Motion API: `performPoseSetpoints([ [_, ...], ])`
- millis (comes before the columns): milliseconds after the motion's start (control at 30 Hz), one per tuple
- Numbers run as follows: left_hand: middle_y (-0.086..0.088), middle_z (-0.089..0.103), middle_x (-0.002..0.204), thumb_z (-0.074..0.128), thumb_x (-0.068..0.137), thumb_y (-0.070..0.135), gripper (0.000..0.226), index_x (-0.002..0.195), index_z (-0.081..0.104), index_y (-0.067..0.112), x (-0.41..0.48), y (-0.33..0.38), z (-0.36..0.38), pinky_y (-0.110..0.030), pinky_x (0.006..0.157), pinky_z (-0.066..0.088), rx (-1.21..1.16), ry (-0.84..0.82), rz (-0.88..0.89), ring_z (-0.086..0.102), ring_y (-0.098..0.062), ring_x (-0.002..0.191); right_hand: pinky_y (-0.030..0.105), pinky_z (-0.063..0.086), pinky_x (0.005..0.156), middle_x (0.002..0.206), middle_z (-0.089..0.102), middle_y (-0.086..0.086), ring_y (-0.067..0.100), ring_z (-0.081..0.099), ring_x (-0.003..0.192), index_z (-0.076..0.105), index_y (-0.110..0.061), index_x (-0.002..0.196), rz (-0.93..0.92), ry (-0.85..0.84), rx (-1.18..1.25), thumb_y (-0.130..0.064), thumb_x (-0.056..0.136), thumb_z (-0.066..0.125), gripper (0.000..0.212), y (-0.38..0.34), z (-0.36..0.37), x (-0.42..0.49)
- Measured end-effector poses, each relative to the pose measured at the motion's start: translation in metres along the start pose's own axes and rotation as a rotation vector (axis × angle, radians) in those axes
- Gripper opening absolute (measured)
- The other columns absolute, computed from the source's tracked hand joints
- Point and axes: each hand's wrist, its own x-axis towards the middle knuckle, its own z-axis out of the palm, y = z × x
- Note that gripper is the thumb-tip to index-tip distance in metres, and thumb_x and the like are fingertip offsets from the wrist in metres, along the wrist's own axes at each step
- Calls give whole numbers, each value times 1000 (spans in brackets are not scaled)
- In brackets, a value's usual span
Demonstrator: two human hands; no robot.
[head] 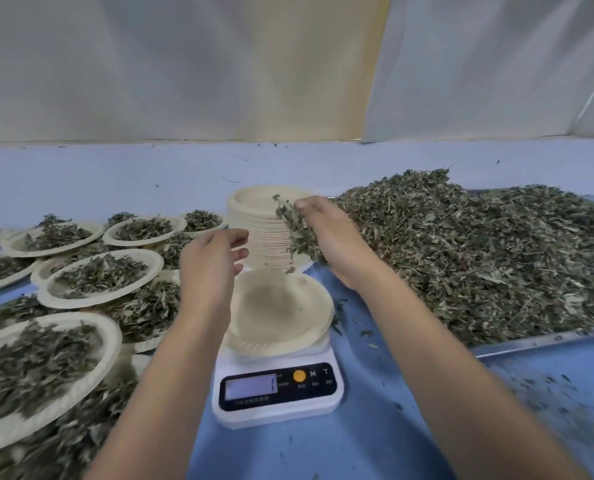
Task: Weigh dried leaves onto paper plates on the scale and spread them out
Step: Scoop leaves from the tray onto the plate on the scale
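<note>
Crowding the left of the blue table point(358, 438) are filled plates point(46, 368) of dried leaves, some overlapping. My left hand point(209, 268) hovers over the left rim of an empty paper plate point(281, 310) on the white scale point(278, 386), fingers loosely curled, holding nothing. Behind stands a tall stack of plates point(261, 233). My right hand point(326, 244) grips a clump of leaves point(292, 230) above the plate, partly hiding the stack. Farther right, a metal tray point(531, 341) carries the big leaf heap point(479, 254).
</note>
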Motion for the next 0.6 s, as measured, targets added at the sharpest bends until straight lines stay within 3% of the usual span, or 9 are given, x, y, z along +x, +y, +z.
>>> performPoseSetpoints([
  [67,-4,66,82,50,89,7,19,82,67,11,5,5,-9,-25,66,46,-35,44,7,58,-12,66,9,32,56,82,51,-8,0,44,67,54,-20,99,-45,-75,-129,-33,100,42,18,2,17,-4],
  [133,-5,65,83,49,89,7,19,83,67,10,8,9,-15,-23,61,42,-43,51,21,56,-12,62,13,34,54,77,51,-6,3,44,64,56,-11,99,-81,-114,-233,-31,101,42,24,4,28,-7],
  [200,-4,66,83,47,90,8,20,85,67,9,7,9,-17,-23,62,42,-30,39,30,57,-12,64,24,37,67,87,59,3,12,51,76,58,-3,104,-77,-157,-293,-28,101,42,30,7,36,-9],
  [267,-4,65,83,46,90,8,21,88,67,8,5,9,-17,-25,67,45,-38,29,20,59,-13,66,30,40,86,107,64,9,20,56,98,61,-5,106,-42,-218,-319,-27,101,41,30,12,40,-11],
  [333,-3,66,84,48,90,7,20,87,67,9,4,10,-15,-27,70,47,-49,18,6,60,-13,68,35,40,100,118,63,5,18,55,112,64,-9,111,-17,-281,-366,-25,101,39,31,17,40,-12],
  [467,-3,68,89,48,90,8,21,81,67,13,2,8,-13,-30,78,51,-30,10,2,62,-12,71,28,39,104,122,64,-4,9,54,117,67,-15,115,-16,-297,-320,-18,100,45,27,19,34,-13],
  [600,-4,69,95,47,91,8,24,80,67,15,4,7,-14,-31,80,51,-11,9,-14,64,-12,73,15,46,91,104,71,-8,2,63,99,73,-18,106,-41,-240,-223,-14,88,66,20,18,31,-14],
])
